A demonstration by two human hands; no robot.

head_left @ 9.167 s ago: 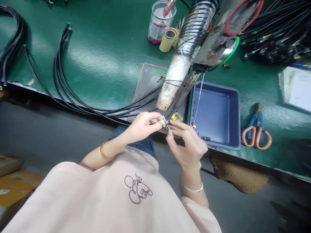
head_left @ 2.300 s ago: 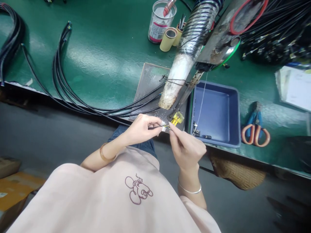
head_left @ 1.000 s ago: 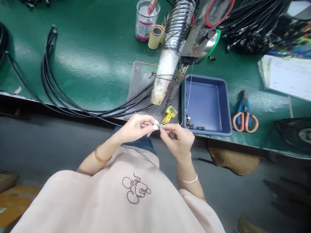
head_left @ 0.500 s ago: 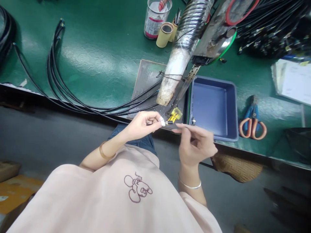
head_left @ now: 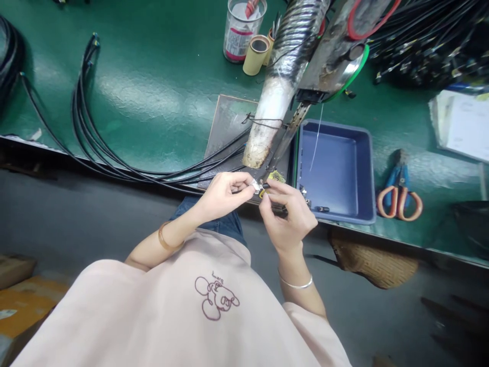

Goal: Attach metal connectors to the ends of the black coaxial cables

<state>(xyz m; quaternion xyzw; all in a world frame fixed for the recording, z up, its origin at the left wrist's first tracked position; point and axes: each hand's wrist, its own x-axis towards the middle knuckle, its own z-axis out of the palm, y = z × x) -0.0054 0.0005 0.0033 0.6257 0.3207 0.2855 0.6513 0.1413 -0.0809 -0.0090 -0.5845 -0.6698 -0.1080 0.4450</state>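
Observation:
Between my hands, over the front edge of the bench, is a small black connector (head_left: 266,186) with pale metal at its left end. My left hand (head_left: 229,196) pinches it from the left, with white wrapping on a fingertip. My right hand (head_left: 288,211) closes thumb and forefinger on its other side; the fingers partly hide it. Just behind them, a yellow piece (head_left: 277,176) sits at the tip of a metal arm (head_left: 290,127). Black cables (head_left: 160,176) run along the bench edge behind my left hand to a grey board (head_left: 229,114).
A blue tray (head_left: 373,178) holds a small black piece (head_left: 323,209). Right of it lie orange-handled pliers (head_left: 400,196). Overhead hangs a foil-covered duct (head_left: 267,109); a thin pale wire (head_left: 316,140) dangles over the tray. Behind stand a clear tub (head_left: 241,38) and a cardboard tube (head_left: 255,57).
My right hand has moved left and slightly up, from apart to meeting the connector at my left fingertips. The thin pale wire now shows over the tray. My left hand stays nearly in place.

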